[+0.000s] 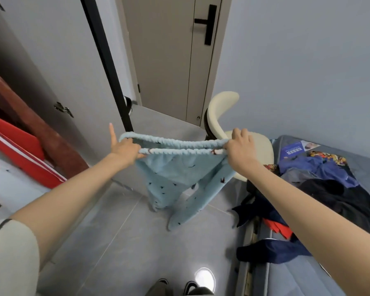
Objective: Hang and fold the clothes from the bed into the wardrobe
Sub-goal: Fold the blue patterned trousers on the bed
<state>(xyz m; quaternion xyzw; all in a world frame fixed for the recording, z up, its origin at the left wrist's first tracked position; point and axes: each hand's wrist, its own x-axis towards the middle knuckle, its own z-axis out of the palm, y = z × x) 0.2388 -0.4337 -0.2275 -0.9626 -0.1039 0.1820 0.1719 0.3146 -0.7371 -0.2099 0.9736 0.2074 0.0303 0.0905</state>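
Note:
A pair of light blue trousers (175,178) with small dark bird prints hangs in front of me over the floor. Its elastic waistband is stretched out wide between both hands. My left hand (125,149) grips the waistband's left end, with the index finger pointing up. My right hand (240,146) grips the right end with curled fingers. The legs dangle down, twisted. More clothes (320,189), dark blue, black and red, lie in a pile on the bed (297,276) at the right. The open wardrobe (51,67) is at the left.
Red and brown garments (26,159) sit inside the wardrobe at the far left. A cream chair (222,116) stands behind the trousers, beside the bed. A closed door (169,60) with a black handle is straight ahead. Grey tiled floor (120,242) lies between wardrobe and bed.

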